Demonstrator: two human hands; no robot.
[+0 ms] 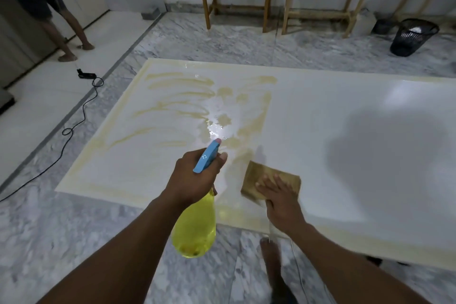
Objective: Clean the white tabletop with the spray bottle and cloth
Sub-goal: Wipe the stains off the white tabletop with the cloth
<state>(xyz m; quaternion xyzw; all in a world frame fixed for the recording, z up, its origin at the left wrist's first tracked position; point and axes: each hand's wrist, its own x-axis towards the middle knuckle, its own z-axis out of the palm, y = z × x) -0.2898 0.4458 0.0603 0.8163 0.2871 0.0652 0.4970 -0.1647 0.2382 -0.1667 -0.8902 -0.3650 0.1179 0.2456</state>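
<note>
While the tabletop (320, 131) lies flat and low across the middle of the view, its 10 o'clock part carries yellowish streaks (177, 96) and a wet glare patch, and its 3 o'clock part looks clean. Near its 6 o'clock edge the cloth (256, 180) rests on the surface, tan and folded. Over that edge the bottle (195, 224) hangs, yellow body low, blue head aimed toward 12 o'clock at the puddle.

Risks, as I judge them: more spray on the wet patch would pool and run off the 9 o'clock edge onto the floor (a cable (81, 111) lies there); a soiled cloth could drag yellow film into the clean part.

My left hand (197, 175) wraps the bottle neck, fingers curled tight, thumb beside the head; whether the trigger is squeezed I cannot tell. My right hand (278, 195) presses flat on the cloth, fingers spread, wrist low, forearm reaching in from 5 o'clock.
</note>
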